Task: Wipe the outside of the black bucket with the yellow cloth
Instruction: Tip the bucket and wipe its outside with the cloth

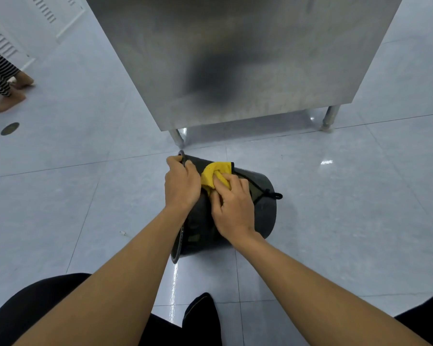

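Note:
The black bucket (263, 216) lies tipped on its side on the pale tiled floor, its rim toward the left and its base to the right. My left hand (181, 182) grips the rim at the upper left edge. My right hand (231, 207) presses the yellow cloth (214, 174) against the bucket's outer wall near the rim. The cloth is bunched, partly under my fingers. A thin black handle with a small loop runs across the bucket's right side.
A stainless steel cabinet (235, 58) on short legs stands just behind the bucket. Another person's feet and striped trousers (3, 81) are at the far left, near a round floor drain (9, 128). My dark-clothed knees and foot fill the bottom edge.

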{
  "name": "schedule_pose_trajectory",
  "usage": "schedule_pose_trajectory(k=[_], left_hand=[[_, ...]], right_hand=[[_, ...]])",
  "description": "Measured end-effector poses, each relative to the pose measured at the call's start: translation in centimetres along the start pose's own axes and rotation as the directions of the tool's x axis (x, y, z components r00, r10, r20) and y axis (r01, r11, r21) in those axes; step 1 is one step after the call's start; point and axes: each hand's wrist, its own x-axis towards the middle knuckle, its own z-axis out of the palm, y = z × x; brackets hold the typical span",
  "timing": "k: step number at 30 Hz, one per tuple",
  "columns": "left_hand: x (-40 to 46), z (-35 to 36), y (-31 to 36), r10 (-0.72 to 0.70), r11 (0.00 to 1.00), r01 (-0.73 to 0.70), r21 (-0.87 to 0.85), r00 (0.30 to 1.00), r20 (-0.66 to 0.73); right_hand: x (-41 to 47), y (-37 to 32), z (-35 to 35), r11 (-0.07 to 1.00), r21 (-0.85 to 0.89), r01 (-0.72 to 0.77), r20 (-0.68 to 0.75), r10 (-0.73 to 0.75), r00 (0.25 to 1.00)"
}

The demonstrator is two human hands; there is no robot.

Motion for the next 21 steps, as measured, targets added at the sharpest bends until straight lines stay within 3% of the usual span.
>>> schedule_pose_trajectory(k=[4,8,12,16,21], left_hand=[[-0.7,-0.4,-0.4,-0.052,0.992,0.054,-0.117,0.998,0.021],[-0.7,-0.9,0.0,0.013,0.998,-0.002,-0.058,0.981,0.192],[-1.8,-0.4,0.4,0.030,0.999,-0.018,-0.041,0.951,0.306],[-1.7,-0.8,0.2,0.026,0.996,0.002,-0.092,0.955,0.296],[-0.7,-0.7,0.3,-0.022,0.996,0.041,-0.080,0.975,0.223]], right_hand=[[-0.4,2.9,0.0,0.974,-0.041,-0.222,-0.029,0.221,0.975],[0.1,5.0,-0.9,0.884,0.008,-0.468,-0.072,0.467,0.881],[0.7,5.0,-1.2,0.824,0.007,-0.566,-0.081,0.565,0.821],[0.1,3.7,-1.0,0.868,-0.021,-0.497,-0.039,0.496,0.868],[-0.4,-2.0,-0.5,0.984,0.124,-0.131,0.029,0.128,0.991]])
